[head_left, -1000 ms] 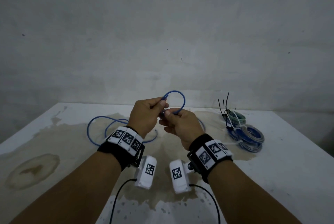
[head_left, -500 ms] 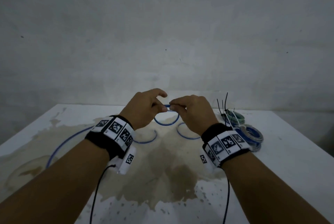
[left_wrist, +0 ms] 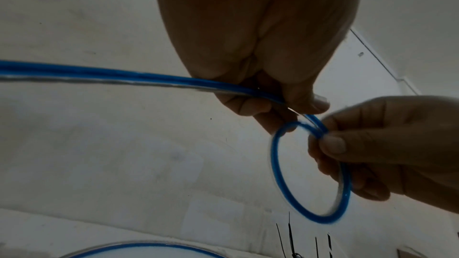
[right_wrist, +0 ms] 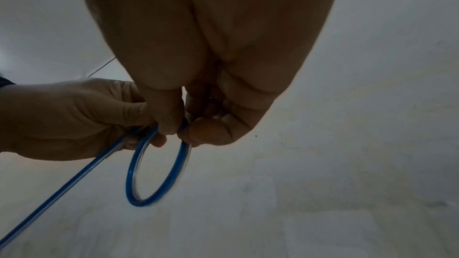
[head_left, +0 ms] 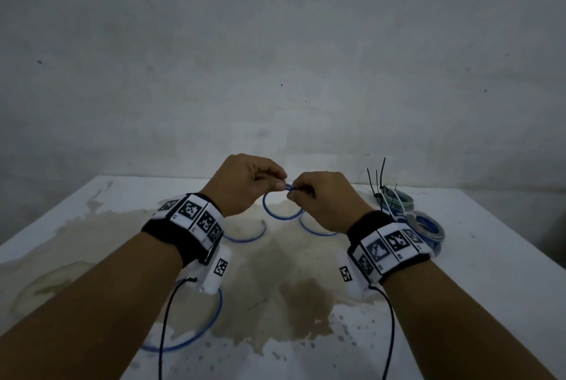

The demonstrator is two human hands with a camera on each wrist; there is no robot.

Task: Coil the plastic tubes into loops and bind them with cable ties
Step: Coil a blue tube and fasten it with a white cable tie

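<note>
At frame centre above the bench (head_left: pixel 459 287), the left hand (head_left: pixel 242 183) and right hand (head_left: pixel 324 199) each pinch the blue tube (head_left: pixel 280 216), forming a small loop. No readable writing shows.

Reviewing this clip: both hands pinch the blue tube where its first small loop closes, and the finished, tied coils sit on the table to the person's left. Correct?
Not quite. The finished coils with their cable ties lie on the table to the person's right, as the head view shows. The rest holds: left hand and right hand pinch the blue tube where the loop closes.
</note>
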